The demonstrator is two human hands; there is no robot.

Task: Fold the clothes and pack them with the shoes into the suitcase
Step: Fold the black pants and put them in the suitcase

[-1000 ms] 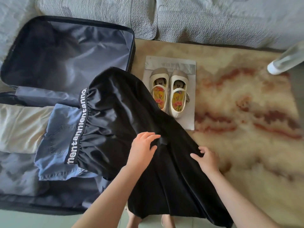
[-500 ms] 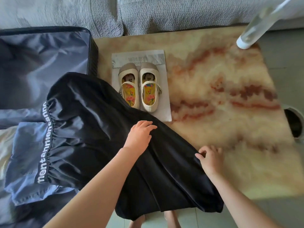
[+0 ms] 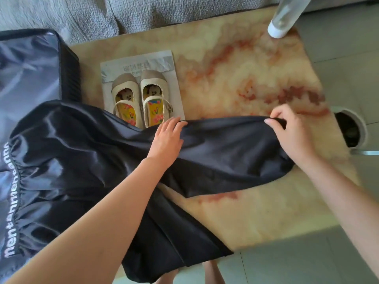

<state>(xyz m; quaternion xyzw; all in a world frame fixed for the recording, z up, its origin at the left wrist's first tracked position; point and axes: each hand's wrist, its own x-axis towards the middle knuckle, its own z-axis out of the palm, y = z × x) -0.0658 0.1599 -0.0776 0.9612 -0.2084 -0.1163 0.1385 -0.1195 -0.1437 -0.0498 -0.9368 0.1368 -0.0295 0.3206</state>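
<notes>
1. Black trousers point(image 3: 98, 152) lie across rug point(image 3: 235, 83) and suitcase point(image 3: 30, 74) edge.
2. Left hand point(image 3: 167, 136) presses flat; right hand point(image 3: 291, 130) pinches the leg hem.
3. Fabric looks light, limp, slippery; best gripped at hems.

Two arms enter the picture from its bottom edge, both bare from the wrist as far up as the view shows. The left forearm point(image 3: 98, 212) fills the lower left, broad and smooth so close to the wide-angle lens. The right forearm point(image 3: 348, 201) comes in from the lower right corner. The left hand point(image 3: 166, 138) and right hand point(image 3: 291, 132) are bare as well, with slim fingers. The right thumbnail is short and plain. Between the arms, parts of two bare feet point(image 3: 213, 271) show at the bottom edge.
</notes>
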